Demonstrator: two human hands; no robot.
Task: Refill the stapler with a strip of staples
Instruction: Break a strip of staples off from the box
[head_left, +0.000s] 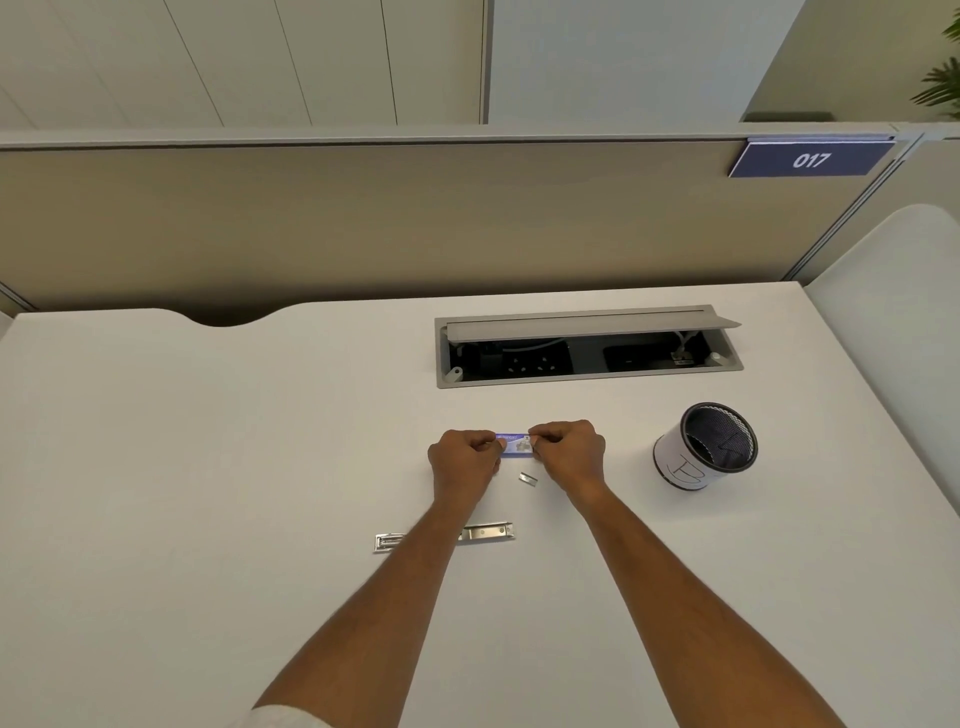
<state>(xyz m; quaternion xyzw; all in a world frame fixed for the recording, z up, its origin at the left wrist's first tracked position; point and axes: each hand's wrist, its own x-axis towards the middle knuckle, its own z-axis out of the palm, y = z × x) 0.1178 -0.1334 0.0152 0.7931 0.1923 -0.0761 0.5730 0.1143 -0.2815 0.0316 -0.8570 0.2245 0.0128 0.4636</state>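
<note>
A small blue staple box (514, 446) sits between my two hands near the middle of the white desk. My left hand (464, 462) pinches its left end and my right hand (569, 454) pinches its right end, fingers curled. A short silver strip of staples (528, 478) lies on the desk just below the box. The metal stapler (488, 532) lies flat and opened out closer to me, its middle hidden by my left forearm.
A mesh pen cup (706, 447) with a white band stands to the right. An open cable tray (589, 353) with sockets is set into the desk behind the hands. A partition wall (363, 218) closes the far edge.
</note>
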